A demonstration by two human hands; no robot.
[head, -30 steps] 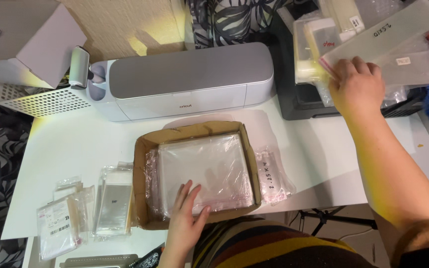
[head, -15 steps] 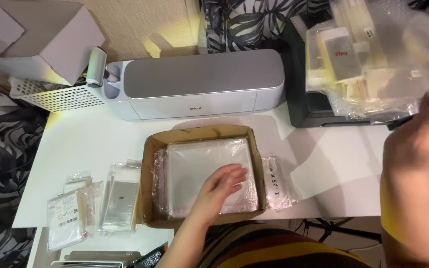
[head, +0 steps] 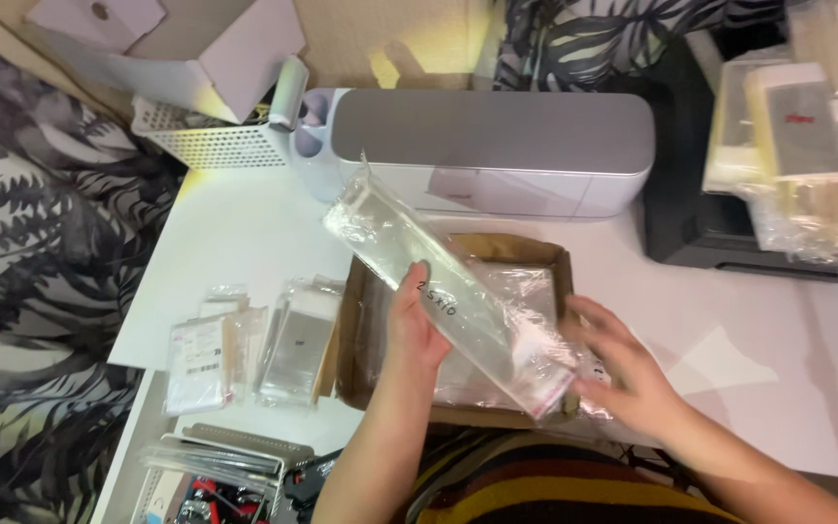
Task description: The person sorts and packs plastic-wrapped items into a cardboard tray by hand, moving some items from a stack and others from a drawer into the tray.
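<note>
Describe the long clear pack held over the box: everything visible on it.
The long clear pack is a narrow stack of transparent plastic sleeves in glossy film, with handwriting on its face and a thin red strip at the lower end. It lies tilted, running from upper left to lower right above the cardboard box. The left hand grips it near the middle, thumb on top; the right hand holds its lower end. It looks flat, unbent and sealed.
</note>
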